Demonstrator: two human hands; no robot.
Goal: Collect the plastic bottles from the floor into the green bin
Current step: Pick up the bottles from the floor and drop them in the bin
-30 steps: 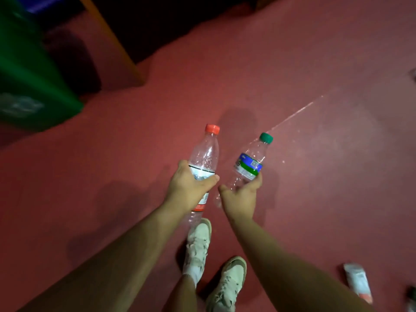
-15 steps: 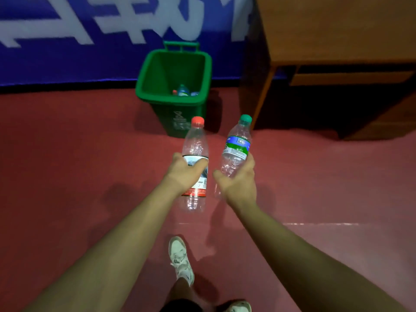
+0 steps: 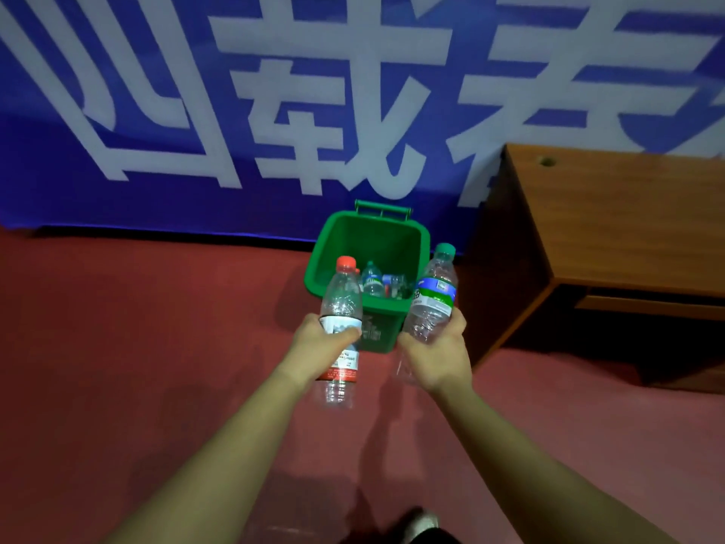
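My left hand (image 3: 319, 345) grips a clear plastic bottle with a red cap (image 3: 340, 304) around its middle, held upright. A clear bottle with a green cap and a blue-green label (image 3: 433, 296) is gripped low down by my right hand (image 3: 435, 353). Both bottles are held out in front of me, just short of the green bin (image 3: 337, 245), which stands open on the red floor against the wall. Several bottles (image 3: 372, 282) lie inside the bin at its bottom.
A brown wooden desk (image 3: 612, 225) stands right of the bin, its leg close to the bin's side. A blue banner with large white characters (image 3: 274, 111) covers the wall behind. My shoe (image 3: 421, 522) shows at the bottom edge on the red floor (image 3: 137, 347).
The view has swung from the floor up to the wall and the bin now lies straight ahead and nearer. Both hands still hold the same bottles, carried closer to the bin.
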